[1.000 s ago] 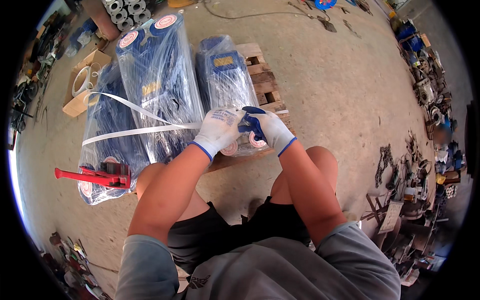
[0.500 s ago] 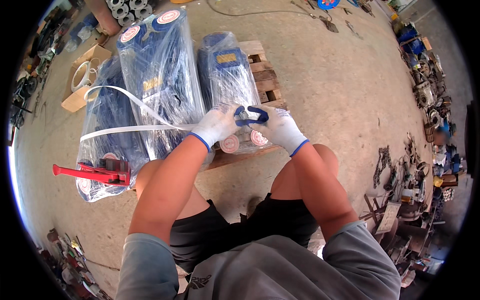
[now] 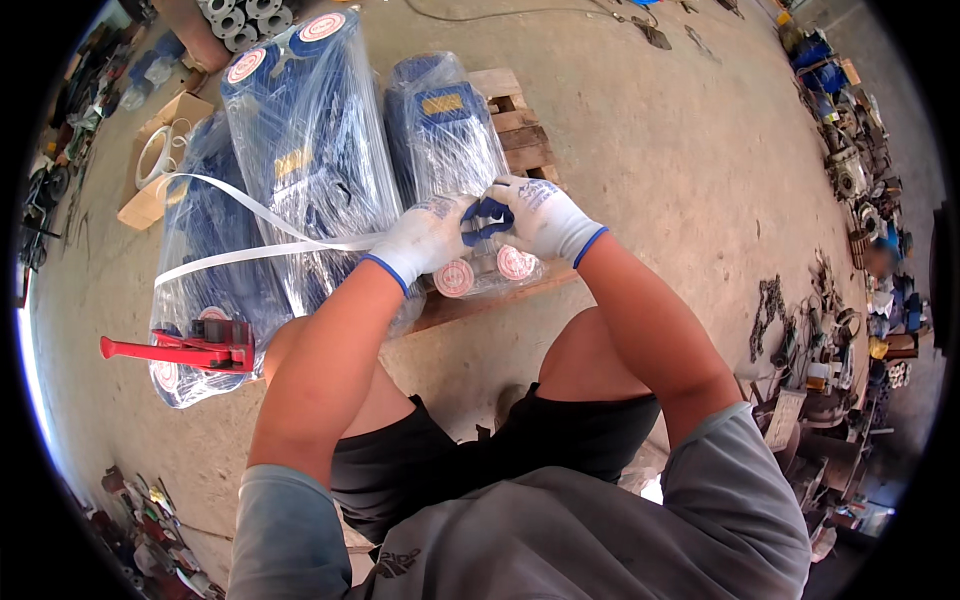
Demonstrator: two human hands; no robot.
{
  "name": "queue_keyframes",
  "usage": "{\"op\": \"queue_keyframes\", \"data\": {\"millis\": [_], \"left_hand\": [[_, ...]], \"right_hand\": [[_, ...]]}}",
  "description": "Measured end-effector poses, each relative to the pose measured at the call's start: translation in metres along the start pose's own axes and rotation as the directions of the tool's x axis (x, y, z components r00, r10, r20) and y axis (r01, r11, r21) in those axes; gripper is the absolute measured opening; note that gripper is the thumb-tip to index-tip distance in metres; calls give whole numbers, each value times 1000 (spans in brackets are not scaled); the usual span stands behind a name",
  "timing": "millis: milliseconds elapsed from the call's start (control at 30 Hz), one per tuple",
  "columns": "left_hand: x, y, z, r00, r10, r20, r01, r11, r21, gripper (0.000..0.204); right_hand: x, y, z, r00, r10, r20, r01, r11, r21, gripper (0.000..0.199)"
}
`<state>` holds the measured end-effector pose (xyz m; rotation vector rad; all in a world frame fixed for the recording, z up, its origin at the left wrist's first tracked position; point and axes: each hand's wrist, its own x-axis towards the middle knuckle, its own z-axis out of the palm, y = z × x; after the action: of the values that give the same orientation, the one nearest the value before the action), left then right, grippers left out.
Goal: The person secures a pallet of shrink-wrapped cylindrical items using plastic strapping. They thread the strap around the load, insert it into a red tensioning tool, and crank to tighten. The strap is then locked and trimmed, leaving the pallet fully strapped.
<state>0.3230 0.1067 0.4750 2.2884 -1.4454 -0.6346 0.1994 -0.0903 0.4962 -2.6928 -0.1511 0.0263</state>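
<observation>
Both my hands wear white gloves with blue palms and meet over the right-hand plastic-wrapped blue machine part (image 3: 440,130). My left hand (image 3: 432,232) is closed, and a white strap (image 3: 290,228) runs into it from the left. Against its fingertips, my right hand (image 3: 535,215) is closed too, thumb and fingers pinched. What lies between the fingertips is too small and covered to make out. The strap loops across two more wrapped blue parts (image 3: 310,130). A red strapping tool (image 3: 205,348) rests on the front end of the leftmost wrapped part.
The wrapped parts lie on a wooden pallet (image 3: 522,140). To their left stands an open cardboard box (image 3: 145,205) with a white strap coil (image 3: 153,158). Grey flanged pieces (image 3: 245,20) are stacked behind. Metal parts and scrap (image 3: 850,180) line the right side.
My right hand has shifted slightly up and left, its fingers closer to the left hand's. A small grey piece seen between the fingers before is now hidden. The view has shifted slightly.
</observation>
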Motion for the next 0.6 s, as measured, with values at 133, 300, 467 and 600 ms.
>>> {"op": "queue_keyframes", "data": {"millis": [133, 300, 467, 600], "left_hand": [[-8, 9, 2, 977, 145, -160, -139, 989, 47, 65], [5, -1, 16, 983, 95, -155, -77, 990, 118, 69], [7, 13, 8, 984, 15, -178, -4, 998, 62, 48], [-2, 27, -1, 986, -114, -125, 122, 990, 65, 42]], "right_hand": [[-5, 5, 1, 999, 5, -41, -1, 995, 100, 44], [-11, 13, 7, 994, -37, -107, 49, 993, 108, 48], [-13, 8, 1, 995, -29, -94, 42, 990, 134, 45], [-13, 10, 10, 997, -22, -69, 33, 986, 165, 43]]}}
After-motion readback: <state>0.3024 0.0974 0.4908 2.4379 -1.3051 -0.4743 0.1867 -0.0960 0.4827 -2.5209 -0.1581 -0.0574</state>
